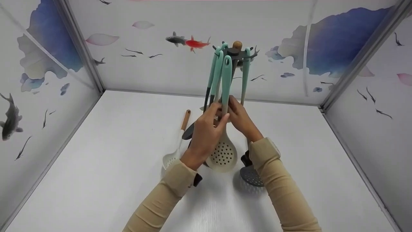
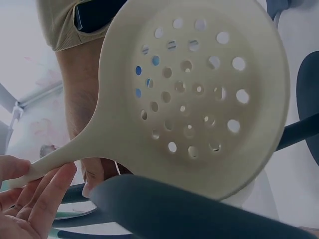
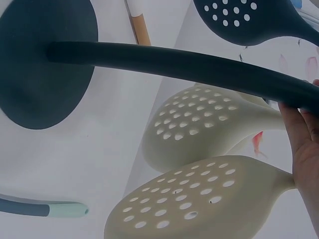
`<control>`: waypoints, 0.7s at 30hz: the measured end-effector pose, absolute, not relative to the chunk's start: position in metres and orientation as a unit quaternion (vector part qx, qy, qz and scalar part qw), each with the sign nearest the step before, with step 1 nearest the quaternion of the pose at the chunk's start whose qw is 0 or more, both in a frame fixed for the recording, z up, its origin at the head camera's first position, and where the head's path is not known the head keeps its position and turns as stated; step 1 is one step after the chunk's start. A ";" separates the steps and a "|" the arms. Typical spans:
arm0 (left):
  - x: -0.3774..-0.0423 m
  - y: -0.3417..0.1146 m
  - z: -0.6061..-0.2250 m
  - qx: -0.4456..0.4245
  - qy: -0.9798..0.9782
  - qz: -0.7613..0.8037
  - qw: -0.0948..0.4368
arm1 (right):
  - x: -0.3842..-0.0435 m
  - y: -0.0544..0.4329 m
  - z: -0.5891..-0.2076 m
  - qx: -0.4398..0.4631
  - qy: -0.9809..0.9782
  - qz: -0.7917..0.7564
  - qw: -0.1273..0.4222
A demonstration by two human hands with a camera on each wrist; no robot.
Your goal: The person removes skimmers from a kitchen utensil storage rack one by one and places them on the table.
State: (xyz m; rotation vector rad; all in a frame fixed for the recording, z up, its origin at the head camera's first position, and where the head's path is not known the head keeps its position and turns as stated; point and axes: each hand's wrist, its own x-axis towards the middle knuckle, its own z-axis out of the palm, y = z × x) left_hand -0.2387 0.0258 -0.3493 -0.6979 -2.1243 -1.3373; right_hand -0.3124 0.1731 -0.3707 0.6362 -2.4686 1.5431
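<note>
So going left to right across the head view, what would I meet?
White wooden-handled utensil, left hand, cream skimmer it holds, dark gray perforated head. The right hand and the dark rack overlap these in the order, so I left them out.

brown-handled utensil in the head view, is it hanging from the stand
No, the brown-handled utensil lies on the white table.

Left grip (image 1: 206,132) pinching; right grip (image 1: 243,120) just beside, finger curl unclear.
</note>
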 end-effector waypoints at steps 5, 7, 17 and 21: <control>-0.235 0.021 -0.351 -0.261 -0.781 -0.511 0.246 | -0.310 0.171 -0.367 0.214 -0.827 0.512 0.084; -0.235 0.018 -0.353 -0.257 -0.781 -0.516 0.241 | -0.302 0.168 -0.358 0.213 -0.829 0.510 0.080; -0.234 0.002 -0.373 -0.221 -0.788 -0.532 0.216 | -0.291 0.162 -0.346 0.226 -0.812 0.535 0.059; -0.233 -0.007 -0.381 -0.209 -0.788 -0.536 0.219 | -0.293 0.163 -0.348 0.246 -0.794 0.553 0.064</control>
